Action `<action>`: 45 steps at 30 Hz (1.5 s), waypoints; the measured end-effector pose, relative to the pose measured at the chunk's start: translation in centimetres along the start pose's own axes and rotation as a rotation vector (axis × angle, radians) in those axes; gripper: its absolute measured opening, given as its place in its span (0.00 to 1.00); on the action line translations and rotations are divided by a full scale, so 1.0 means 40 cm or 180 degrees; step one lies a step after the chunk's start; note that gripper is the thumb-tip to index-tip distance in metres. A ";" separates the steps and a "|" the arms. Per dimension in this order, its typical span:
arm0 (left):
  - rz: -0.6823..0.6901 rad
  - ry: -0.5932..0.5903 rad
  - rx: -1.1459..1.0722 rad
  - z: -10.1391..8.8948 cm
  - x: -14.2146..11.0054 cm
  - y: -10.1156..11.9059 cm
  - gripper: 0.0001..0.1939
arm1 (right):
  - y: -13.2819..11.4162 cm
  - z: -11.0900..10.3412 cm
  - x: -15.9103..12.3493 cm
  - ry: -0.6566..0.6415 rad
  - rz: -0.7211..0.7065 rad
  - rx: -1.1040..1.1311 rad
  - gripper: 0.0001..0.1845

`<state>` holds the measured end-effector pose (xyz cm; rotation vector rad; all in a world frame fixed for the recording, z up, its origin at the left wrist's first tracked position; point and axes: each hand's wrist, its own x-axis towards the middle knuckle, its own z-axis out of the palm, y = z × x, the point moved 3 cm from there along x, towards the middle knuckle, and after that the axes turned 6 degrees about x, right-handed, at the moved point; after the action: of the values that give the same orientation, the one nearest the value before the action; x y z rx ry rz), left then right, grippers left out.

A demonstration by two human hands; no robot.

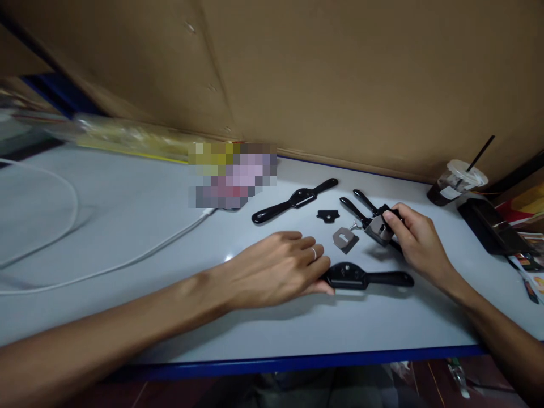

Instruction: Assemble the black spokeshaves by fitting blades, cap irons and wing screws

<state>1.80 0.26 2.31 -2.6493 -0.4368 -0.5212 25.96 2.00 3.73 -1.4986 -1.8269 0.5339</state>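
Observation:
My left hand [283, 266], with a ring on one finger, is closed round one handle of a black spokeshave body [347, 275] near the table's front; its other handle points right. My right hand [419, 238] pinches a black spokeshave [380, 225] with a grey metal blade at its middle, thumb on top; the fingers hide part of it. Two black handles stick out left of that grip. Between the hands lie a loose slotted blade [345, 239], a small thumbscrew [355, 225] and a black cap plate [328, 216]. Another spokeshave body [302, 197] lies farther back.
A pixelated object [238, 178] lies at the back, with a white cable [170, 243] running left from it. A plastic cup with a straw [453, 184] stands back right beside a black tray-like object [484, 226]. A cardboard wall [340, 85] borders the white table [178, 317].

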 end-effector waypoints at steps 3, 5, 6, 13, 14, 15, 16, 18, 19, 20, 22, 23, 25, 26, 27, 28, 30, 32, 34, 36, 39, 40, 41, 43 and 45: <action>-0.0365 0.0015 0.0190 -0.004 -0.006 -0.053 0.30 | 0.018 -0.020 0.017 0.0086 0.0060 -0.0122 0.22; -0.0713 -0.0079 0.0236 0.001 -0.014 -0.090 0.32 | 0.028 -0.029 0.025 0.0141 0.0125 -0.0098 0.23; -0.0887 -0.0172 0.0200 0.005 -0.018 -0.106 0.33 | 0.031 -0.032 0.028 0.0183 0.0160 -0.0066 0.23; -0.2204 -0.0928 0.0362 0.029 -0.036 -0.165 0.27 | -0.001 -0.008 0.007 0.0019 -0.0038 -0.0526 0.20; -0.2257 -0.1061 0.0396 0.031 -0.035 -0.166 0.26 | -0.006 0.005 -0.002 -0.0165 -0.0070 -0.0645 0.19; -0.2282 -0.1193 0.0425 0.035 -0.033 -0.166 0.25 | -0.011 0.020 -0.012 -0.0382 -0.0097 -0.0736 0.18; -0.2286 -0.1316 0.0456 0.038 -0.031 -0.165 0.25 | -0.015 0.033 -0.022 -0.0586 -0.0130 -0.0819 0.18; -0.2263 -0.1528 0.0547 0.045 -0.028 -0.164 0.26 | -0.021 0.056 -0.040 -0.0918 -0.0209 -0.0976 0.18; -0.2247 -0.1605 0.0605 0.049 -0.028 -0.164 0.26 | -0.023 0.064 -0.046 -0.1035 -0.0236 -0.1053 0.18; -0.2233 -0.1667 0.0663 0.051 -0.027 -0.164 0.26 | -0.025 0.070 -0.051 -0.1129 -0.0246 -0.1127 0.18; -0.2231 -0.1758 0.0762 0.056 -0.028 -0.164 0.27 | -0.029 0.077 -0.056 -0.1217 -0.0206 -0.1277 0.18; -0.2239 -0.1800 0.0793 0.057 -0.028 -0.164 0.27 | -0.032 0.078 -0.056 -0.1216 -0.0188 -0.1346 0.18; -0.2252 -0.1871 0.0830 0.057 -0.030 -0.163 0.28 | -0.038 0.075 -0.053 -0.1169 -0.0181 -0.1419 0.16; -0.2261 -0.1903 0.0840 0.057 -0.030 -0.163 0.28 | -0.040 0.069 -0.049 -0.1143 -0.0172 -0.1420 0.16; -0.2271 -0.1925 0.0846 0.056 -0.030 -0.162 0.28 | -0.040 0.061 -0.043 -0.1091 -0.0159 -0.1415 0.16; -0.2276 -0.1940 0.0845 0.055 -0.030 -0.161 0.27 | -0.038 0.048 -0.035 -0.0996 -0.0143 -0.1435 0.17; -0.2272 -0.1949 0.0833 0.053 -0.029 -0.159 0.26 | -0.028 0.008 -0.015 -0.0653 -0.0085 -0.1640 0.18; -0.2262 -0.1952 0.0811 0.052 -0.028 -0.156 0.26 | -0.014 -0.041 0.007 -0.0265 0.0003 -0.2094 0.16; -0.2246 -0.1953 0.0777 0.052 -0.026 -0.154 0.25 | 0.007 -0.078 0.024 -0.0331 0.0259 -0.2426 0.13; -0.2261 -0.1934 0.0722 0.053 -0.025 -0.152 0.24 | 0.025 -0.095 0.033 -0.0679 0.0392 -0.2571 0.12; -0.2297 -0.1785 0.0641 0.051 -0.024 -0.152 0.22 | 0.046 -0.095 0.037 -0.1095 0.0442 -0.2488 0.09; -0.2283 -0.1734 0.0634 0.050 -0.023 -0.151 0.21 | 0.053 -0.092 0.039 -0.1126 0.0474 -0.2430 0.08; -0.2245 -0.1698 0.0639 0.049 -0.022 -0.151 0.20 | 0.060 -0.089 0.041 -0.1114 0.0517 -0.2380 0.07; -0.2151 -0.1647 0.0681 0.047 -0.020 -0.149 0.19 | 0.076 -0.085 0.048 -0.1033 0.0597 -0.2278 0.07; -0.2107 -0.1517 0.0714 0.043 -0.018 -0.148 0.19 | 0.094 -0.083 0.057 -0.1001 0.0633 -0.2161 0.06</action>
<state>-0.55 6.01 2.47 -2.3481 -1.4445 0.0041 30.73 4.72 3.92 -2.1581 -2.2528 0.2509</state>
